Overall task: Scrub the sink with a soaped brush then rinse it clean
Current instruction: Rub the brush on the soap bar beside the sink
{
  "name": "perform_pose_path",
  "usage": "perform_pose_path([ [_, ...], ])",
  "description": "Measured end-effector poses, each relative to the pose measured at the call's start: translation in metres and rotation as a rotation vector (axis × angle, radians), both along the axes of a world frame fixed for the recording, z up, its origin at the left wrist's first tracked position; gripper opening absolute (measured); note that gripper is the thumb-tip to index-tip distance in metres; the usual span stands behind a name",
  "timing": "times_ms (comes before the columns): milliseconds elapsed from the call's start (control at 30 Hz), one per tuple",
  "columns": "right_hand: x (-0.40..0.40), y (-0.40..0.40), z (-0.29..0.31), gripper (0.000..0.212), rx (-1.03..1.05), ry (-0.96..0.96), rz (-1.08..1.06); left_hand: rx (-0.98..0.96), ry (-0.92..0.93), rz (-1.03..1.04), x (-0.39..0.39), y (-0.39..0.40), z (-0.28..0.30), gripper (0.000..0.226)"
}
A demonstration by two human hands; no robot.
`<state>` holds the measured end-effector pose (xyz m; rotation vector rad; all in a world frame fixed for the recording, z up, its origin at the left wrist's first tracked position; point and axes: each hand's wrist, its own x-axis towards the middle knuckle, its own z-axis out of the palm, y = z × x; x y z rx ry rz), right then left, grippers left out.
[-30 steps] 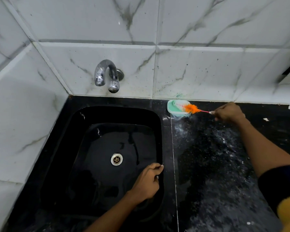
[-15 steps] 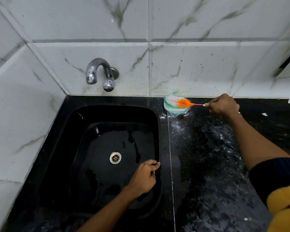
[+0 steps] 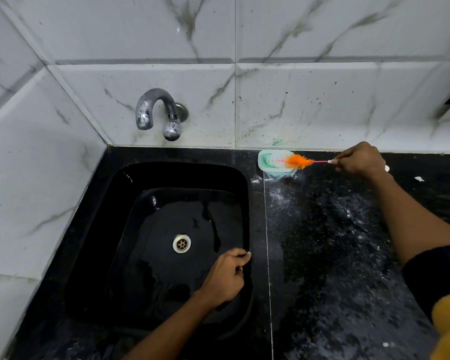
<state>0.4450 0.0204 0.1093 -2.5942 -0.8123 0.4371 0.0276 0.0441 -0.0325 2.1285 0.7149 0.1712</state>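
A: Sink (image 3: 156, 178) first, since it lay nearest. How did it look?

B: It was a black basin set into the dark counter (image 3: 335, 255), with its drain (image 3: 182, 243) near the middle and a wet sheen on the floor. I saw no suds in it, so I judged no scrubbing had begun.

A: And the left hand (image 3: 225, 276)?

B: It rested at the basin's right-hand rim with loosely curled fingers and held nothing.

A: Further back, then?

B: The right hand (image 3: 361, 158) reached across the counter toward the back wall, its fingers closed round the thin pink handle of the brush (image 3: 296, 161). The orange and white bristles lay in a pale green soap dish (image 3: 264, 162) standing against the tiles, just beside the sink's far right corner.

A: So which step was that?

B: Loading the brush with soap, by my reckoning. Whether the bristles had taken any up was too small to tell.

A: What would the next move call for?

B: Probably carrying the brush leftward into the basin and working it over the walls and floor. The tap (image 3: 161, 115), mounted on the wall above the sink's far edge, ran no water; rinsing would need it opened.
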Motion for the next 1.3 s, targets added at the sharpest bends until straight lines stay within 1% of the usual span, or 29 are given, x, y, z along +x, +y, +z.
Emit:
perform_pose_path([
  [100, -0.005, 0.008, 0.002, 0.014, -0.002, -0.124, 0.029, -0.006, -0.001, 0.004, 0.0, 0.0, -0.001, 0.058],
  [233, -0.011, 0.023, 0.01, 0.01, -0.101, -0.299, 0.096, -0.007, -0.001, 0.005, 0.0, 0.0, -0.002, 0.057],
  [300, -0.011, 0.028, 0.012, 0.012, -0.133, -0.298, 0.115, -0.007, -0.005, 0.007, 0.0, 0.0, -0.003, 0.057],
  [400, -0.009, 0.03, 0.013, 0.016, -0.155, -0.214, 0.104, 0.0, 0.003, 0.014, 0.0, 0.0, -0.003, 0.057],
  [533, -0.007, 0.023, 0.001, 0.018, -0.194, -0.148, 0.145, -0.007, 0.001, 0.021, 0.001, -0.002, -0.002, 0.057],
  [600, -0.008, 0.021, -0.006, 0.021, -0.193, -0.147, 0.171, -0.011, 0.003, 0.027, 0.001, -0.002, -0.003, 0.056],
  [733, -0.01, 0.022, -0.007, 0.026, -0.209, -0.268, 0.238, -0.011, 0.008, 0.025, 0.0, -0.001, -0.003, 0.057],
  [867, -0.012, 0.026, 0.001, 0.018, -0.25, -0.417, 0.31, -0.003, 0.021, 0.023, 0.001, -0.002, -0.002, 0.058],
  [1033, -0.007, 0.026, 0.01, 0.018, -0.139, -0.538, 0.274, -0.002, 0.029, 0.014, 0.0, -0.003, -0.002, 0.058],
  [1067, -0.006, 0.026, 0.01, 0.018, -0.138, -0.536, 0.272, -0.003, 0.029, 0.015, 0.0, -0.003, -0.002, 0.058],
  [1167, -0.011, 0.02, 0.004, 0.015, -0.231, -0.452, 0.303, 0.002, 0.031, 0.014, 0.0, -0.003, -0.003, 0.058],
  [1200, -0.011, 0.017, 0.002, 0.014, -0.223, -0.427, 0.289, 0.002, 0.034, 0.013, 0.0, -0.003, -0.002, 0.058],
  [1300, -0.009, 0.011, -0.004, 0.014, -0.043, -0.331, 0.17, 0.002, 0.028, 0.015, 0.0, -0.003, -0.002, 0.058],
])
